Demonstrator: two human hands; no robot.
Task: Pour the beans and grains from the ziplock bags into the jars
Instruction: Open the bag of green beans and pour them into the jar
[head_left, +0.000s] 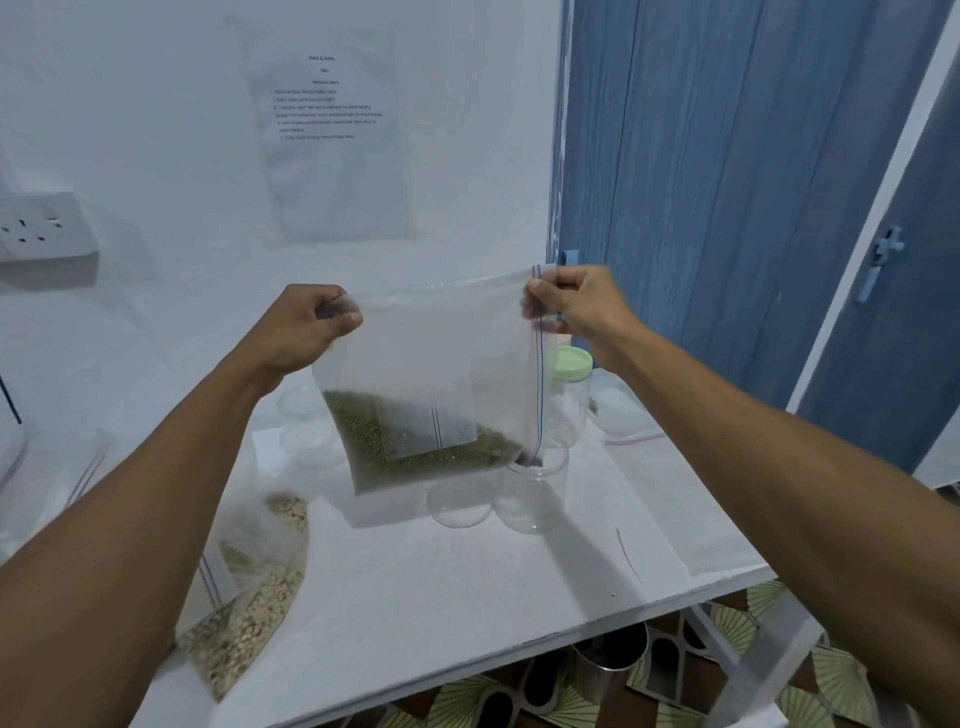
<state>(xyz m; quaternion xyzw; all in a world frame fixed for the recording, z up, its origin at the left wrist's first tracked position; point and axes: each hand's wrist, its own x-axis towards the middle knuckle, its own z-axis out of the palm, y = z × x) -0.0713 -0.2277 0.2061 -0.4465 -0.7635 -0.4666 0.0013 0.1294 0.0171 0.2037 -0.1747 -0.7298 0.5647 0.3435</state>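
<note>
I hold a clear ziplock bag up above the white table, turned sideways so its zip edge runs down the right side. Green beans lie heaped in its bottom. My left hand pinches the bag's upper left corner and my right hand pinches the upper right corner by the zip. The bag's lower right corner hangs over an open clear jar. Another open clear jar stands beside it. A jar with a green lid stands behind.
A ziplock bag of pale grains lies at the table's front left. More clear jars stand behind the held bag. Another flat bag lies at the back right. A wall socket and a blue door are behind.
</note>
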